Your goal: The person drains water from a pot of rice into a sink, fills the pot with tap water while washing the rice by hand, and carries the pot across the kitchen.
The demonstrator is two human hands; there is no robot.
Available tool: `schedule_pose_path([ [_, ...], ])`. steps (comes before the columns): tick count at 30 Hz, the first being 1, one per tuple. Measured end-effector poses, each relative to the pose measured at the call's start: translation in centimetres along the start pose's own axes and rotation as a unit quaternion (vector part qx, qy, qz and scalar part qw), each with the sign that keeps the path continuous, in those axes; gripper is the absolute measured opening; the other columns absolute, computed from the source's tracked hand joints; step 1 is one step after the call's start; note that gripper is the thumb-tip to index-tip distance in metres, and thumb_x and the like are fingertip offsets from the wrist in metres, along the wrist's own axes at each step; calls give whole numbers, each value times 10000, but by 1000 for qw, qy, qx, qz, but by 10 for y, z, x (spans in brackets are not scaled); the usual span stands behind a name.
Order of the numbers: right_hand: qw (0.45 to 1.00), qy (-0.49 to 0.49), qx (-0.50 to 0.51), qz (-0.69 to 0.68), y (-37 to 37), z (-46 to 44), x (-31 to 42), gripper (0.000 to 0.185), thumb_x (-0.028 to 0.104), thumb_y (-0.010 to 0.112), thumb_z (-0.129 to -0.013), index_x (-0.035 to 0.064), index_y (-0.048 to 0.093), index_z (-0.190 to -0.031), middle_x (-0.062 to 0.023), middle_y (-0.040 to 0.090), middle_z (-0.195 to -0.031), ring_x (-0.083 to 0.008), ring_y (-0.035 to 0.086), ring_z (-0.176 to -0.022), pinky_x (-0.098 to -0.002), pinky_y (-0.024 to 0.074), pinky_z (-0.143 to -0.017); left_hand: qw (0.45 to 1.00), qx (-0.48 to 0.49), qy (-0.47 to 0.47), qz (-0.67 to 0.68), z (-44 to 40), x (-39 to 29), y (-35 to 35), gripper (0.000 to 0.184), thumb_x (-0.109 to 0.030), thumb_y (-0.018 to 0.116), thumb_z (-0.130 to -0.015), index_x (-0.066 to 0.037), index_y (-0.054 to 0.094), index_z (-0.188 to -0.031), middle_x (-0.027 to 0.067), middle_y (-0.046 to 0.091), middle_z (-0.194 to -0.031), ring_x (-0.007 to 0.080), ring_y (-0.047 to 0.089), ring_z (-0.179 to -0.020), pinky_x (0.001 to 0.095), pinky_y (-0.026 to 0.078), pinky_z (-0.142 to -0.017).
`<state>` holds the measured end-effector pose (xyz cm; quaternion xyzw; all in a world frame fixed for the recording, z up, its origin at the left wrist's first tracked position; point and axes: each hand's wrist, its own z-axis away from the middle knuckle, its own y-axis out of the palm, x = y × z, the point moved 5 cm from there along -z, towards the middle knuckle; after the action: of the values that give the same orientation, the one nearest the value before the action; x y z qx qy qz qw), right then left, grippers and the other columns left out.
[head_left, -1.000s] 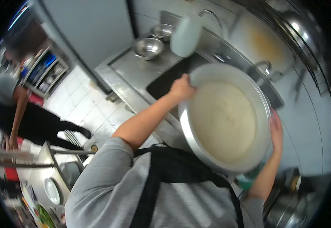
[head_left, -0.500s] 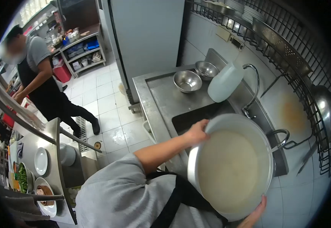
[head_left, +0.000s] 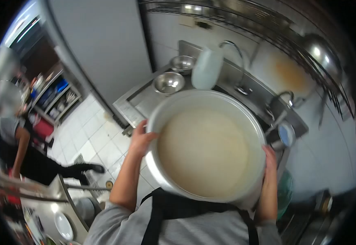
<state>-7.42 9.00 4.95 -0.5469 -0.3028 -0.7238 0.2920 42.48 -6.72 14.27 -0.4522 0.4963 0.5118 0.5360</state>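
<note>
A large metal pot (head_left: 165, 179) with cloudy, pale liquid in it is held in front of my body, over the front of the sink counter. My left hand (head_left: 142, 140) grips its left side, with the thumb over the rim. On the right side my right hand (head_left: 269, 160) is closed on the pot near the rim; part of its grip is hidden. Just beyond the pot, a translucent jug (head_left: 207, 68) and two steel bowls stand on the counter, the nearer bowl (head_left: 169, 83) close to the pot's rim.
A curved faucet (head_left: 241, 61) rises behind the jug, and a second faucet (head_left: 289, 96) is to its right. A wire rack (head_left: 268, 34) hangs on the wall. At the left, a co-worker (head_left: 31, 159) stands beyond a worktable with a white plate (head_left: 64, 226).
The pot has moved left and now sits centrally before my body, covering the sink basin. My right hand shows more fully. The view has turned, and a container shows at the right of the sink.
</note>
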Motion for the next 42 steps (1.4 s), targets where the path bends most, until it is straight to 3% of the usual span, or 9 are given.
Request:
schedule_pose_path([
  [12, 987, -81, 116, 77, 181, -8, 27, 363, 356, 652, -782, 9, 628, -885, -14, 603, -796, -102, 522, -746, -253, 406, -691, 997, -52, 38, 35, -6, 1, -124, 553, 17, 516, -610, 58, 456, -1158, 140, 610, -926, 207, 613, -805, 289, 498, -726],
  [16, 987, -44, 148, 37, 206, -5, 31, 368, 309, 570, -864, 21, 593, -1091, -42, 621, -990, -139, 565, -898, -281, 432, -821, 994, -80, 55, 54, -7, 22, -153, 572, 11, 554, -621, 9, 461, -1185, 109, 599, -959, 184, 586, -852, 291, 470, -750],
  [20, 986, 96, 73, -115, 91, -83, -69, 508, 328, 518, -879, 7, 439, -1264, -165, 430, -1318, -288, 427, -1186, -400, 326, -1003, 991, -110, 33, 62, 7, 5, -160, 647, 19, 568, -608, 50, 393, -1230, 166, 583, -958, 225, 591, -845, 321, 482, -739],
  [21, 987, 100, -19, -121, 20, -133, -117, 362, 319, 531, -867, 33, 557, -1086, -105, 586, -1046, -231, 548, -970, -368, 410, -910, 990, -127, 33, 45, 4, 13, -169, 644, 4, 576, -607, 55, 401, -1224, 173, 583, -958, 224, 592, -832, 310, 477, -749],
  [24, 970, 90, -148, -171, -93, -172, -130, 518, 346, 469, -886, 33, 370, -1286, -128, 408, -1266, -253, 474, -1066, -378, 381, -974, 989, -142, 26, 31, 7, 17, -174, 637, -14, 576, -592, 43, 431, -1210, 154, 577, -964, 210, 583, -837, 299, 469, -764],
  [25, 961, 92, -195, -173, -101, -172, -108, 445, 306, 434, -903, 12, 413, -1235, -169, 527, -1138, -269, 525, -1003, -373, 445, -877, 989, -144, 13, 33, 10, 12, -172, 637, -16, 580, -594, 41, 433, -1211, 152, 577, -968, 210, 581, -847, 298, 469, -769],
  [33, 929, 20, -101, -357, -108, -309, -95, 384, 310, 419, -899, 21, 445, -1151, -145, 517, -980, -266, 510, -930, -414, 460, -812, 985, -169, -1, -15, 20, 17, -174, 634, -27, 593, -598, 24, 451, -1213, 131, 572, -993, 199, 574, -878, 295, 458, -798],
  [37, 959, -128, -240, 87, -92, -296, -37, 404, 291, 587, -762, -28, 546, -1006, -207, 598, -907, -306, 591, -864, -411, 489, -756, 988, -154, 21, 5, 15, 21, -174, 641, -35, 597, -593, 22, 450, -1214, 123, 568, -983, 194, 564, -866, 297, 458, -789],
  [42, 773, -138, -263, 560, -48, -266, 15, 356, 227, 640, -667, -84, 594, -835, -237, 632, -811, -350, 626, -836, -436, 501, -739, 986, -165, -13, -21, 22, 12, -170, 659, -49, 612, -591, 18, 439, -1223, 139, 560, -1008, 215, 568, -876, 310, 461, -804],
])
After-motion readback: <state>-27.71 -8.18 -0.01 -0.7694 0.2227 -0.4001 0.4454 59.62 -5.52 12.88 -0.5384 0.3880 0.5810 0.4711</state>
